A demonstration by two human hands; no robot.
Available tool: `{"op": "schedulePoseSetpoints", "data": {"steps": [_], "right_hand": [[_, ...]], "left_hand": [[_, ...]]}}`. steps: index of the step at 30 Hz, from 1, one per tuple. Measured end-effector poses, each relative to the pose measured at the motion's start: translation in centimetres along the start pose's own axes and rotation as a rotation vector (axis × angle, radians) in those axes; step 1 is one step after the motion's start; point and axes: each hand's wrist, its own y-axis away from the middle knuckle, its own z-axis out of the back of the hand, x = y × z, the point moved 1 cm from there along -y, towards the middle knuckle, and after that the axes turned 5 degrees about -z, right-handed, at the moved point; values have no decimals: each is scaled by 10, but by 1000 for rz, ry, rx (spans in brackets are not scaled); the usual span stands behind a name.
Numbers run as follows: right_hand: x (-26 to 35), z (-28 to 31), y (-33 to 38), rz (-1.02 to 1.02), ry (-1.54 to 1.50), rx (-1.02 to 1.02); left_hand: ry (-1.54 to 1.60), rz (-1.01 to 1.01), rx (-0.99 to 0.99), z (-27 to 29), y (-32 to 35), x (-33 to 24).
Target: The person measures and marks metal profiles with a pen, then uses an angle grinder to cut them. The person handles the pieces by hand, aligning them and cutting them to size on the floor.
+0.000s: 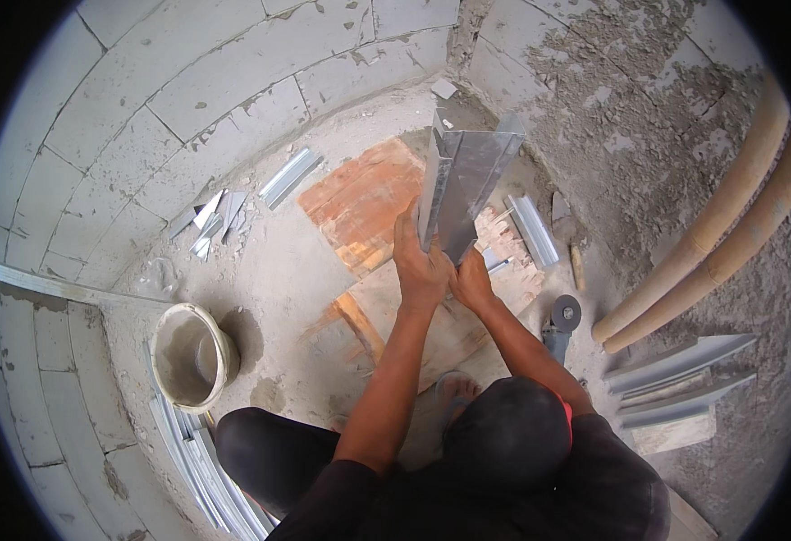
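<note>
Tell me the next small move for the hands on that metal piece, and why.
Probably lower the metal piece onto the wooden board before doing anything else. Both the left hand and the right hand grip only its lower end, so it stands up in the air unsupported, while the board lies directly beneath it.

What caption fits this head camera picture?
Both hands, left and right, hold a folded metal sheet upright.

piece: we see a grey folded sheet-metal channel point(463, 180), dull shine
pose: upright, flaring upward
place: lower end clasped between both our hands
</note>
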Motion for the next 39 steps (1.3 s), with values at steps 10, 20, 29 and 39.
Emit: {"op": "schedulePoseSetpoints", "data": {"steps": [10,20,29,39], "right_hand": [[25,6,6,-142,-87,-14],[34,23,-1,-152,-121,86],[33,21,-5,-124,-151,89],[27,7,8,-187,-73,-51]], "left_hand": [[125,86,59,3,-4,-7],[272,149,82,4,-3,-8],[139,125,50,1,-10,1],[14,117,24,-6,-6,14]]}}
